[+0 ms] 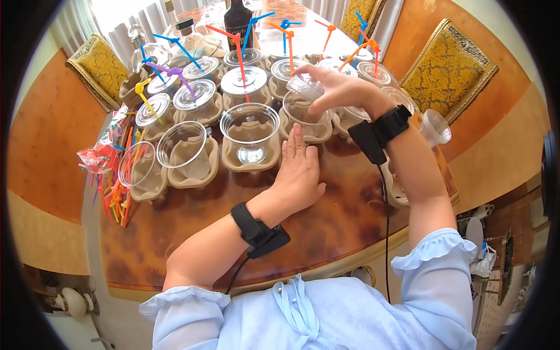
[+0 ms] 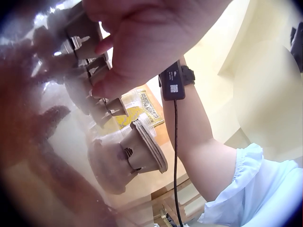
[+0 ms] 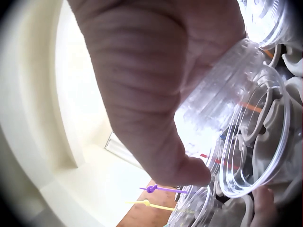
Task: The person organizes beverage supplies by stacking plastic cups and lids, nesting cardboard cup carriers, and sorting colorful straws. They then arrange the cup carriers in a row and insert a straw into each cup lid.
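My right hand [image 1: 353,93] grips a stack of clear, ribbed plastic cups [image 1: 304,86] between thumb and fingers. It is held right over a clear cup [image 1: 309,114] seated in a cardboard cup carrier [image 1: 315,133]. In the right wrist view, several nested rims [image 3: 279,163] show beside the thumb [image 3: 189,172]. My left hand [image 1: 298,178] lies low at the front of that carrier, fingers straight, tips right at its near edge. Left of it, another clear cup [image 1: 249,125] stands in its own carrier, with more wide clear cups [image 1: 182,146] further left.
Behind are rows of lidded cups [image 1: 245,81] with knotted colored straws [image 1: 238,52]. Loose straws [image 1: 119,201] lie at left by a red-and-clear wrapper [image 1: 96,157]. A tipped cup stack [image 1: 434,127] stands at right. Bottles [image 1: 238,23] stand at the back.
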### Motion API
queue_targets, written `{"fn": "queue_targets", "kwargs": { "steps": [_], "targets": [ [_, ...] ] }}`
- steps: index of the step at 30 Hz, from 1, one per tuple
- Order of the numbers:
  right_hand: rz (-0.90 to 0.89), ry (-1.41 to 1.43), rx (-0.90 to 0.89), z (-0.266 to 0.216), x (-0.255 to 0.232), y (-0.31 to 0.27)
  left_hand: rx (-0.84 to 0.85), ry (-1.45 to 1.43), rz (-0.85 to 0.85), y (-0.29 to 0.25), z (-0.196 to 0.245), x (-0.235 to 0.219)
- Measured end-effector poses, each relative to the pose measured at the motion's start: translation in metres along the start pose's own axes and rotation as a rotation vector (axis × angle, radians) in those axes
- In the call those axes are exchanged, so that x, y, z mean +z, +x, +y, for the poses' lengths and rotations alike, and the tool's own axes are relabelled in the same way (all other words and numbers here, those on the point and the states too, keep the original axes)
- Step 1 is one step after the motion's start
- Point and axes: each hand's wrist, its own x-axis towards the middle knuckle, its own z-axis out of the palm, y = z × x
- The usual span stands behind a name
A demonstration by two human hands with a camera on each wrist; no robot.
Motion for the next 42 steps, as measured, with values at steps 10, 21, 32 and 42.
{"fn": "queue_targets", "kwargs": {
  "steps": [10,21,32,42],
  "targets": [
    [0.028,-0.345,-0.256,-0.066,0.015,-0.096,-0.264,-1.951,-0.055,-0.032,0.01,-0.041],
    [0.38,0.525,0.117,-0.056,0.073,-0.175,-0.164,-1.811,-0.016,-0.046,0.046,-0.028],
    [0.989,0.967,0.069,-0.051,0.063,-0.246,-0.026,-1.801,-0.175,-0.005,0.14,-0.009],
    [1.105,0.977,0.343,0.102,0.018,-0.345,-0.095,-1.599,-0.31,0.006,0.123,0.002]
  ]
}}
